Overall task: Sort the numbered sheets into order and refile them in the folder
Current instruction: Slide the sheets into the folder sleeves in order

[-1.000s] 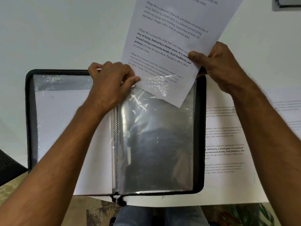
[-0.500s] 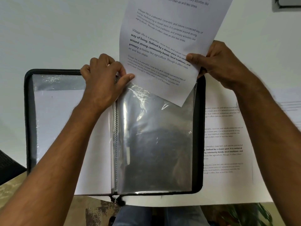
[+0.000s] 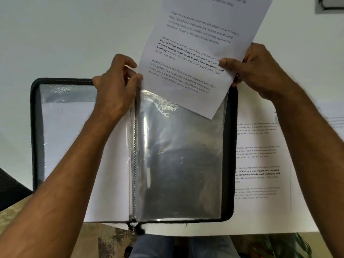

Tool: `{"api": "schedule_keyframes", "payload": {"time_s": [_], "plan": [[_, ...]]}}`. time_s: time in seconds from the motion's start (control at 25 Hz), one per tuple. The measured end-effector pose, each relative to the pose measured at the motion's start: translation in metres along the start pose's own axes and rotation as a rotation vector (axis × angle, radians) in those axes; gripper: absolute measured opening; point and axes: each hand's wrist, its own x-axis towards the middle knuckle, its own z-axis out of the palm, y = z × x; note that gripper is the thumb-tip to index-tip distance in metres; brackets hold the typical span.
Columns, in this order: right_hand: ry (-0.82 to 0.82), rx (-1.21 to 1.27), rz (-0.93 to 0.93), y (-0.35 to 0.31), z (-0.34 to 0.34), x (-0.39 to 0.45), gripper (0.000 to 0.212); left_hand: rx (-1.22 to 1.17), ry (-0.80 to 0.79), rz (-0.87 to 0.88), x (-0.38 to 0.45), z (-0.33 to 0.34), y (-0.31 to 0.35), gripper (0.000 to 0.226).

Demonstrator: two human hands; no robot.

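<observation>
An open black folder with clear plastic sleeves lies on the white table. Its left sleeve holds a white sheet, and the right sleeve looks unfilled. My right hand grips the right edge of a printed sheet, tilted above the top of the right sleeve with its lower corner over the plastic. My left hand pinches the top edge of the right sleeve near the spine, next to the sheet's left edge.
More printed sheets lie on the table to the right of the folder, partly under my right forearm. The table's front edge runs just below the folder. A dark frame sits at the far right corner.
My left hand has shifted up along the sleeve's top edge, and the sheet has lifted slightly, its lower corner still over the sleeve. My right hand keeps its grip.
</observation>
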Motion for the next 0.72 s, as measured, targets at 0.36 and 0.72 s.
{"api": "schedule_keyframes", "payload": {"time_s": [0.36,0.72], "plan": [[0.013,0.000,-0.024,0.002,-0.002,0.007,0.036,0.010,-0.229,-0.168,0.022,0.000,-0.008,0.035],[0.005,0.026,-0.009,0.004,-0.006,0.011,0.029,-0.052,-0.177,-0.157,0.025,0.001,-0.013,0.022]]}}
